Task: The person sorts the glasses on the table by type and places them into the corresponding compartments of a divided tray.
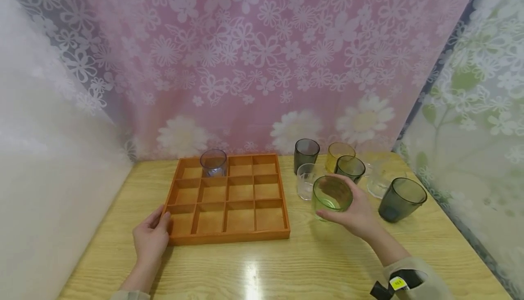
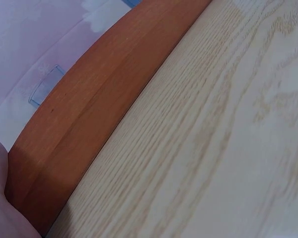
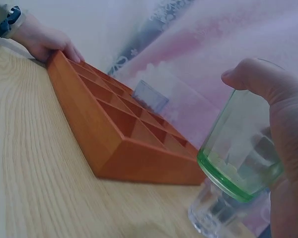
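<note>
A wooden divided tray lies on the table, and my left hand grips its near left corner, thumb over the wall. In the tray's back row stands a bluish clear glass, second compartment from the left. To the right of the tray, my right hand holds a green glass round its side. The right wrist view shows this green glass tilted in that view, its base appearing raised from the table. Just behind it stands a clear glass.
Beyond my right hand stand a dark grey glass, a yellow glass and a dark green glass. A clear glass vessel and another dark glass are farther right. A floral curtain hangs behind the table.
</note>
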`<state>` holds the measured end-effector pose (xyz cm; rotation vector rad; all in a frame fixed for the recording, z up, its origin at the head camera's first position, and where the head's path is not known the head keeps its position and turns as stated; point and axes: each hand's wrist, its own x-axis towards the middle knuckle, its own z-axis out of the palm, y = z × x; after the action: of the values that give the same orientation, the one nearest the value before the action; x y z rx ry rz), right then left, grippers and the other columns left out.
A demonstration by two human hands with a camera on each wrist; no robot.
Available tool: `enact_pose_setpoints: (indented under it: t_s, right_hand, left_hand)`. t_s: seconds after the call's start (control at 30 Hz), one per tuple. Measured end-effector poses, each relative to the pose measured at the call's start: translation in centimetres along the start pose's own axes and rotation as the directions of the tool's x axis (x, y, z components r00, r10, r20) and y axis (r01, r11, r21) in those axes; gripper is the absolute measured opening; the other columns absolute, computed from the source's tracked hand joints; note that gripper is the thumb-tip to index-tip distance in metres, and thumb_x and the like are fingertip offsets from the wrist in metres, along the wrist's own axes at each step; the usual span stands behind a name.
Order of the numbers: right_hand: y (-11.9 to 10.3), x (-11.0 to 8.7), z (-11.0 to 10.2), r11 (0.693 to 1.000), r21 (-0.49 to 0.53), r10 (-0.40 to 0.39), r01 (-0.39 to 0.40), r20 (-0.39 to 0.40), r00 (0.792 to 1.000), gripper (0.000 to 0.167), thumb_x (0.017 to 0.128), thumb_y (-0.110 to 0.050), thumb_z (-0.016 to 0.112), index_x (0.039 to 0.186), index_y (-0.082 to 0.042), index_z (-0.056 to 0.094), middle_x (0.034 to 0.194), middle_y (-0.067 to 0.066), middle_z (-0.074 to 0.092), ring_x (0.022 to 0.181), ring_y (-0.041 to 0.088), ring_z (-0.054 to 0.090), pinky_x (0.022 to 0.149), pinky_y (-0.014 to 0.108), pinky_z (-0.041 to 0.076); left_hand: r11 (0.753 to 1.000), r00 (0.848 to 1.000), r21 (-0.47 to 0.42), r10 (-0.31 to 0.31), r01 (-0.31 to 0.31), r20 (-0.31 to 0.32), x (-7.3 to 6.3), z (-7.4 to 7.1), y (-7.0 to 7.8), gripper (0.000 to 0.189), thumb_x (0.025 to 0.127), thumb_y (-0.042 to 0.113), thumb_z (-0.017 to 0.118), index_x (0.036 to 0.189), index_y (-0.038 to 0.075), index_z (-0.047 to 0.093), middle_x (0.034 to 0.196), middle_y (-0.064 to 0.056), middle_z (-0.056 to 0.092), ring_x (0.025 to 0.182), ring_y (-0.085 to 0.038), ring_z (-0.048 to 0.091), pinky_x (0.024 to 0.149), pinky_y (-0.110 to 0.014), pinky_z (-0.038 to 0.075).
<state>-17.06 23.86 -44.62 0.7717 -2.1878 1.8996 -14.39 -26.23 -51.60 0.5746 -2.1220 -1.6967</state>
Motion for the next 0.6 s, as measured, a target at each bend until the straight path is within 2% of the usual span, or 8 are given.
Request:
enact_pose_setpoints:
  t_s: [0.3, 0.47, 0.53, 0.6]
  right_hand:
    - [-0.7, 2.5, 2.0, 0.999, 0.03, -0.03, 0.028, 0.057, 0.998, 0.087, 0.075, 0.015, 0.089, 0.15, 0.007, 0.045, 0.141, 0.024, 0.057, 0.13, 0.033, 0.058, 0.109, 0.045, 0.048]
    - [-0.8, 3.8, 3.0, 0.999, 0.043, -0.028, 0.025, 0.076, 0.997, 0.085, 0.077, 0.012, 0.09, 0.15, 0.002, 0.047, 0.14, 0.021, 0.059, 0.131, 0.033, 0.058, 0.111, 0.047, 0.046]
    - [-0.8, 4.3, 3.5, 0.999, 0.039, -0.03, 0.027, 0.083, 0.996, 0.084, 0.078, 0.011, 0.09, 0.15, 0.001, 0.048, 0.14, 0.02, 0.059, 0.131, 0.032, 0.058, 0.111, 0.047, 0.046]
    - [-0.8, 4.8, 3.9, 0.999, 0.039, -0.041, 0.037, 0.089, 0.995, 0.083, 0.078, 0.011, 0.09, 0.15, 0.001, 0.047, 0.14, 0.021, 0.059, 0.13, 0.034, 0.058, 0.111, 0.046, 0.047]
  left_hand:
    - [1.0, 1.0, 0.001, 0.002, -0.002, -0.013, -0.1, 0.0, 0.0, 0.039, 0.105, 0.008, 0.068, 0.141, -0.003, 0.065, 0.136, -0.022, 0.065, 0.091, 0.023, 0.056, 0.082, -0.005, 0.048]
    - [1.0, 1.0, -0.014, -0.006, 0.006, -0.002, -0.1, 0.0, 0.0, 0.04, 0.105, 0.008, 0.067, 0.142, -0.003, 0.064, 0.138, -0.022, 0.064, 0.092, 0.022, 0.057, 0.083, -0.006, 0.048]
    - [1.0, 1.0, -0.005, -0.009, 0.009, -0.003, -0.1, 0.0, -0.1, 0.04, 0.105, 0.01, 0.068, 0.143, -0.002, 0.064, 0.138, -0.021, 0.064, 0.098, 0.017, 0.06, 0.083, -0.006, 0.048]
    - [1.0, 1.0, 0.011, -0.01, 0.01, -0.005, -0.2, 0.0, 0.0, 0.04, 0.105, 0.011, 0.068, 0.143, -0.001, 0.064, 0.139, -0.02, 0.064, 0.111, 0.005, 0.063, 0.083, -0.006, 0.048]
